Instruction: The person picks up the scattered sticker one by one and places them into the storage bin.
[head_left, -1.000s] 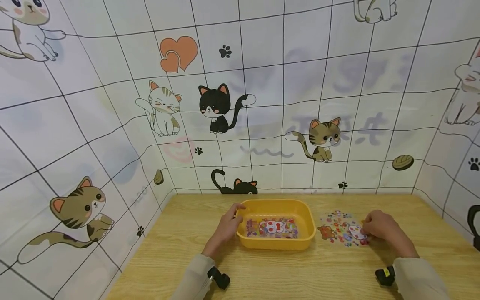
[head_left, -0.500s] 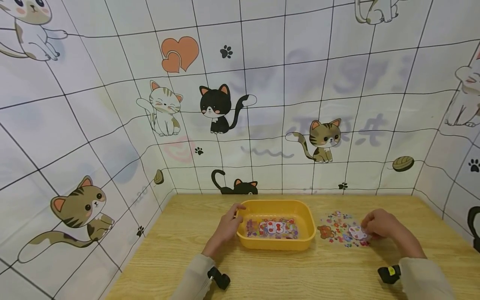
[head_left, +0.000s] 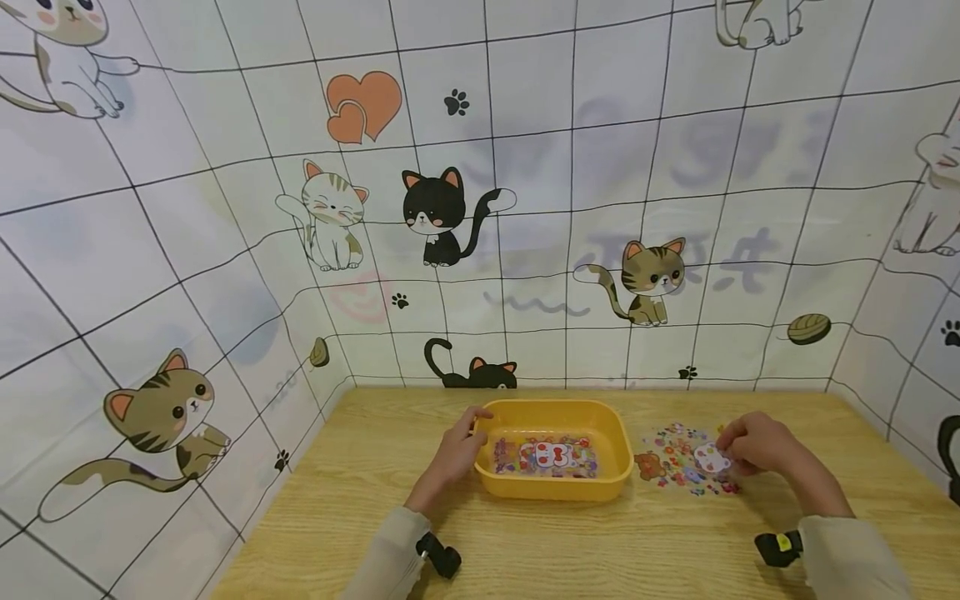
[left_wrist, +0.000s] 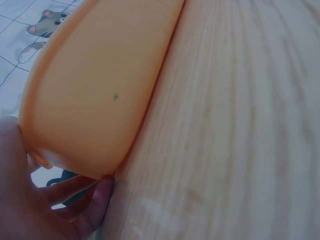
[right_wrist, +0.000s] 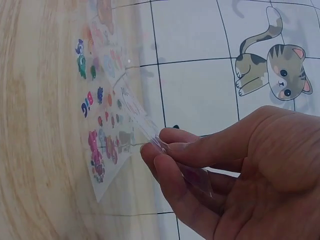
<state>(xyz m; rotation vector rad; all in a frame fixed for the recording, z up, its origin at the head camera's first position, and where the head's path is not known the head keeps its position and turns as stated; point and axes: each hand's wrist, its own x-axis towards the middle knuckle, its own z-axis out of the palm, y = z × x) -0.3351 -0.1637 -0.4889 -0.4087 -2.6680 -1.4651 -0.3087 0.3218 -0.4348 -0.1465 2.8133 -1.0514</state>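
Observation:
A yellow plastic tub (head_left: 553, 490) stands on the table, and a colourful sticker sheet (head_left: 555, 455) lies flat inside it. My left hand (head_left: 454, 452) holds the tub's left end, its fingers curled against the wall in the left wrist view. To the right of the tub is a clear sheet of cartoon stickers (head_left: 678, 467). My right hand (head_left: 768, 450) pinches the edge of a clear film (right_wrist: 140, 120) between thumb and fingers. Beneath that film, the right wrist view shows another printed sticker sheet (right_wrist: 102, 112) on the table. Part of the film is hidden by my fingers.
The wood-grain table (head_left: 600, 550) reaches back to a white cloth wall (head_left: 525, 167) printed with cats and grid lines. More of this cloth stands at the left and right. A small black wrist camera (head_left: 441, 557) is strapped to each forearm.
My right hand has shifted slightly left and up, with the pinched sticker film's edge moving along. My left hand and the tub have stayed in place.

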